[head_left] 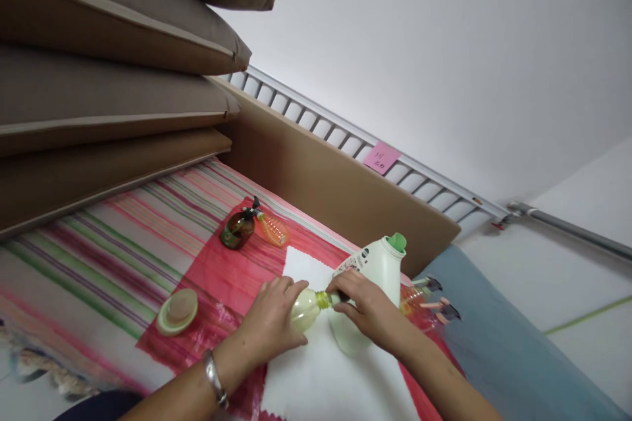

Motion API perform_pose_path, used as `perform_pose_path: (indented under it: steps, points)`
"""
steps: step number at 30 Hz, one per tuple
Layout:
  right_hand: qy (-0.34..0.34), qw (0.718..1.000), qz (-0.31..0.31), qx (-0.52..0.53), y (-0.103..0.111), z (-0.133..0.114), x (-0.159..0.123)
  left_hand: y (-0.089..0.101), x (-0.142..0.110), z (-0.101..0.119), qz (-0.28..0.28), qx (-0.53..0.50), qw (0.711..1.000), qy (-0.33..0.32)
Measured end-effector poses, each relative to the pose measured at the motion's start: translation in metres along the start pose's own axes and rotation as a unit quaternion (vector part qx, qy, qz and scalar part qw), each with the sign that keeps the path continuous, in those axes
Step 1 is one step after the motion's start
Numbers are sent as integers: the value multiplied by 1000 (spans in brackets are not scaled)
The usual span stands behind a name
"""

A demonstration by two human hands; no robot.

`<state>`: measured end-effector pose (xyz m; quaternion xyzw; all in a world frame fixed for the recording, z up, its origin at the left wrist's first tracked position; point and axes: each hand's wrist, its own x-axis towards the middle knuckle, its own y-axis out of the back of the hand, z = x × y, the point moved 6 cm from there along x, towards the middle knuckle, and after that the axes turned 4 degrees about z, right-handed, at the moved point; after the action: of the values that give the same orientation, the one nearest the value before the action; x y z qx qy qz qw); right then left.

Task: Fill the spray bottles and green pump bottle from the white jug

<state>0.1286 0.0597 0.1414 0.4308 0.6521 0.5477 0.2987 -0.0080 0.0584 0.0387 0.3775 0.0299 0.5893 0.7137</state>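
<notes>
My left hand is wrapped round the body of a small see-through yellow-green bottle, tilted with its neck toward the right. The fingers of my right hand are closed on the bottle's top, just beyond the lime-coloured neck ring. A dark part shows between those fingers; its shape is mostly hidden. Right behind my right hand stands a large pale jug with a green cap and a printed label. Under both hands lies a white cloth with zigzag edges.
A brown pump bottle and an orange bottle lie on red sheeting. A pale green round lid or dish sits left. More bottles lie right of the jug. Stacked cushions, a board and a radiator stand behind.
</notes>
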Motion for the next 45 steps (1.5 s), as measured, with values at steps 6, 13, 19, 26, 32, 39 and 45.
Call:
perform_pose_path:
  steps: [6,13,19,26,32,39,45]
  points:
    - [-14,1000,-20,0,-6,1,-2,2,-1,5,0,-5,1000,-13]
    - [-245,914,66,318,-15,47,-17,33,10,-20,95,27,995,33]
    - [-350,776,63,520,-92,59,-39,47,16,-42,197,-103,973,68]
    - [-350,657,133,655,-161,61,-12,45,13,-32,215,-260,937,87]
    - [-299,651,179,674,-175,45,28,39,10,-12,175,-317,929,75]
    - [-364,697,257,562,-138,74,-62,20,12,-4,142,-283,948,38]
    - [-421,667,488,375,-79,133,-152,-23,4,-4,56,-270,960,56]
